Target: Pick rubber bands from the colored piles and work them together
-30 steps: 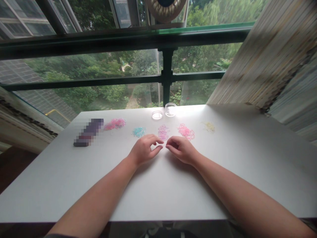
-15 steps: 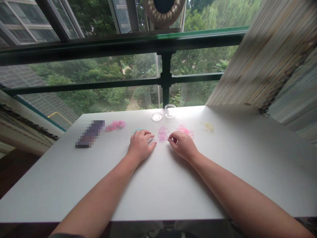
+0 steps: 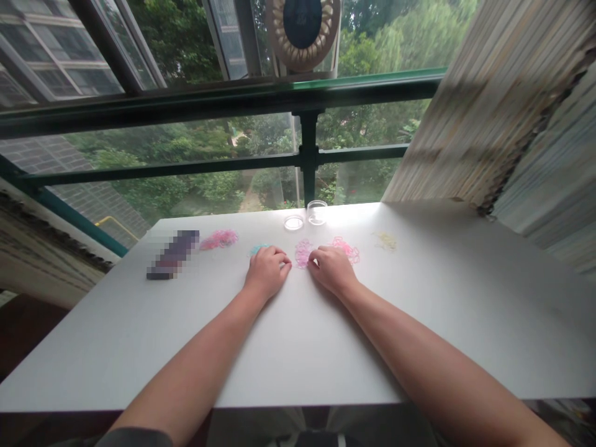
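A loose pile of small lilac-pink loops that look like rubber bands lies between my two hands. My left hand rests at the pile's left side, thumb and fingertips drawn together; whatever may be in the pinch is too small to see. Behind it, a pile of turquoise loops is partly hidden. My right hand is at the right edge of the lilac pile, fingers closed in a pinch whose contents I cannot make out. A brighter pink pile of loops sits just behind this hand.
A clear round dish and a flat clear lid stand at the back of the white table. Pale yellow loops lie right, a mixed pink pile left, beside a blurred-out dark object. A fan stands beyond the railing.
My right hand has moved left to the lilac pile's edge. The fingers of my left hand, spread before, have come together. The view has tilted slightly upward.
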Demonstrator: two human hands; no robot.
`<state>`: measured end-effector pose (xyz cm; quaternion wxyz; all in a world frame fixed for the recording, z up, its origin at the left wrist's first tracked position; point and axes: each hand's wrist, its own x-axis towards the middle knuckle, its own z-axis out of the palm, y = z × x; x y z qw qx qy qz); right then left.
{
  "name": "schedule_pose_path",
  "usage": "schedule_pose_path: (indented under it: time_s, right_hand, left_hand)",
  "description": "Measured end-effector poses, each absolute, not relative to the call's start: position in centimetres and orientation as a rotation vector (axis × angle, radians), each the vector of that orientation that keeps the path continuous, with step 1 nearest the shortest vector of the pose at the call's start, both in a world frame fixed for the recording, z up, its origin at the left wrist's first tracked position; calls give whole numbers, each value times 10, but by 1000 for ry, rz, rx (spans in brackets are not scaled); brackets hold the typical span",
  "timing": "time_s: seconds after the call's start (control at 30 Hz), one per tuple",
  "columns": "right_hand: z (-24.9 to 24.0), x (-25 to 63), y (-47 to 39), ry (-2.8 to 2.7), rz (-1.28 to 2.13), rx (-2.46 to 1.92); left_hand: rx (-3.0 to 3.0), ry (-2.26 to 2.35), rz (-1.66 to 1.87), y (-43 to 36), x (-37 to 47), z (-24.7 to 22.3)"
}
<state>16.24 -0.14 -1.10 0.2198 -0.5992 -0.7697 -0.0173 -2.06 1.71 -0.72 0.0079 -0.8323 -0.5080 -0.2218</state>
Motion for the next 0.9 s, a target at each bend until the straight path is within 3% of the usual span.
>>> schedule_pose_path:
  time_s: [0.9]
  right_hand:
    - [-5,187,-11,-1977,36,-1531]
  left_hand:
    - [-2742,-1300,-820,28,-4,-6]
